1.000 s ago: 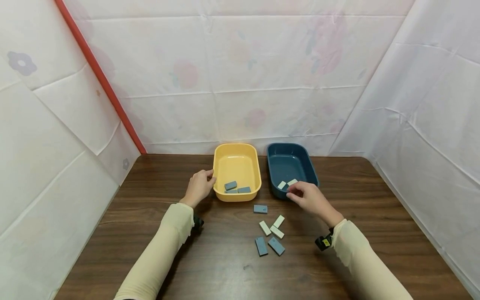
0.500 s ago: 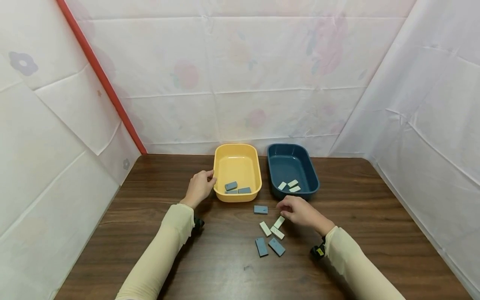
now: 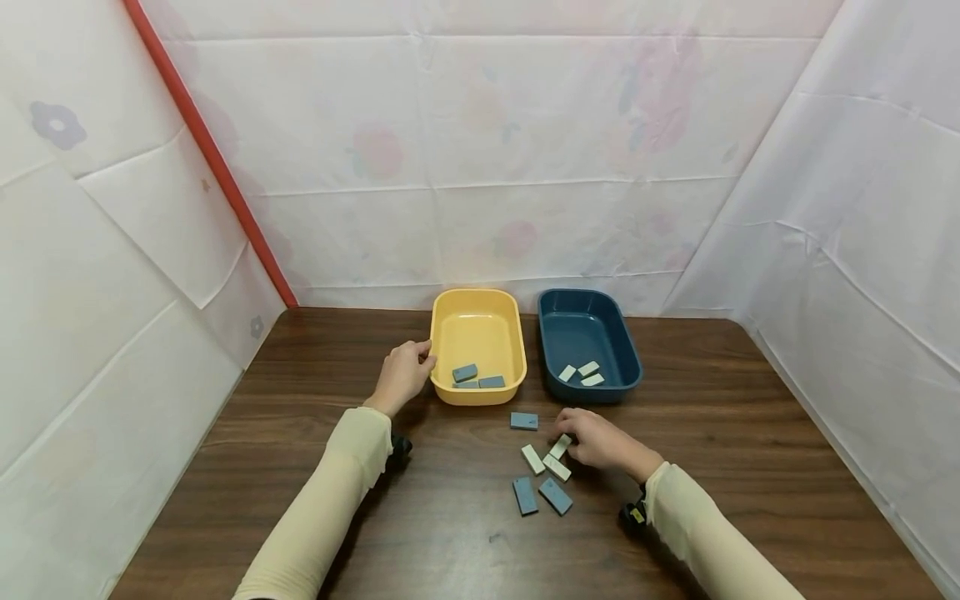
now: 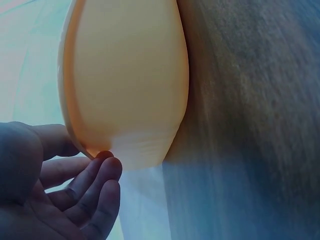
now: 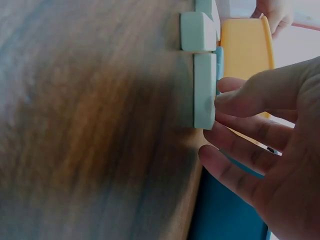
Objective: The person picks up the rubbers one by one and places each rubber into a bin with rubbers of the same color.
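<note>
My left hand (image 3: 400, 377) pinches the left rim of the yellow tray (image 3: 521, 333); in the left wrist view its fingertips (image 4: 111, 165) lie at the tray's end. My right hand (image 3: 597, 437) is low over the table at a pale rectangular tile (image 3: 560, 446). In the right wrist view the thumb is right at the edge of that tile (image 5: 204, 92), its fingers spread beside it. Two more pale tiles lie close by, one touching it (image 3: 557, 467) and one to the left (image 3: 533, 459). Blue-grey tiles lie behind (image 3: 524, 421) and in front (image 3: 556, 496).
Inside the yellow tray are several blue-grey tiles (image 3: 465, 372). A dark blue tray (image 3: 633, 354) stands to its right with three pale tiles (image 3: 592, 380) in it. Both trays stand near the back edge of the wooden table (image 3: 450, 533), before a white sheet wall (image 3: 465, 233).
A third pale tile now lies in the dark blue tray, let go by my right hand. That hand has moved back toward me to the loose tiles. My left hand has stayed at the yellow tray.
</note>
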A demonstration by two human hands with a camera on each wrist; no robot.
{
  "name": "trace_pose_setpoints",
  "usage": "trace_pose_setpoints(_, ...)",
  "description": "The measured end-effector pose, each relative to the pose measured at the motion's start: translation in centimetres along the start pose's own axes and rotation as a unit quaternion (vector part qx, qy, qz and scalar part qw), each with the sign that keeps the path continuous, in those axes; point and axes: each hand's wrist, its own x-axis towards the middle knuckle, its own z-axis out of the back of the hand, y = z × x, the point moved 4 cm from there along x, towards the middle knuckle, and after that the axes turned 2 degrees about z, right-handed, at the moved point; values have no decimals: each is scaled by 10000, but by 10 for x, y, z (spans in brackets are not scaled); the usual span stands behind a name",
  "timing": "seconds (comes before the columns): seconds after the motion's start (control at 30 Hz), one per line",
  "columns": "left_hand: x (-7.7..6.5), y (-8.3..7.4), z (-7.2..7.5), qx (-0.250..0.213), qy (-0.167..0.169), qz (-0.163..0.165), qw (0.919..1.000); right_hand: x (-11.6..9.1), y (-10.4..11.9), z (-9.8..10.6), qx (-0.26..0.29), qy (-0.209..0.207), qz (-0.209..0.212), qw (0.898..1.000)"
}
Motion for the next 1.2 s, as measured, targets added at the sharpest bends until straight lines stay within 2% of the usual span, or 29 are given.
trace_pose_setpoints(0.17, 1, 0, 0, 43, -69, -58, 10000, 0, -1, -4, -104, 115, -125, 9998)
trace_pose_setpoints(0.47, 1, -1, -1, -8, -12, -28, 10000, -2, 2, -4, -387, 8, -31, 9992)
trace_pose_setpoints(0.73, 1, 0, -1, -61, -34, 15, 10000, -1, 2, -2, -468, -9, -126, 9988)
trace_pose_setpoints(0.97, 3, 1, -1, -82, -42, 15, 10000, -2, 2, 7, -496, -295, -40, 9983)
trace_pose_setpoints(1.2, 3, 2, -2, -146, 18, 114, 9998, -1, 1, 20, -435, -408, -282, 9978)
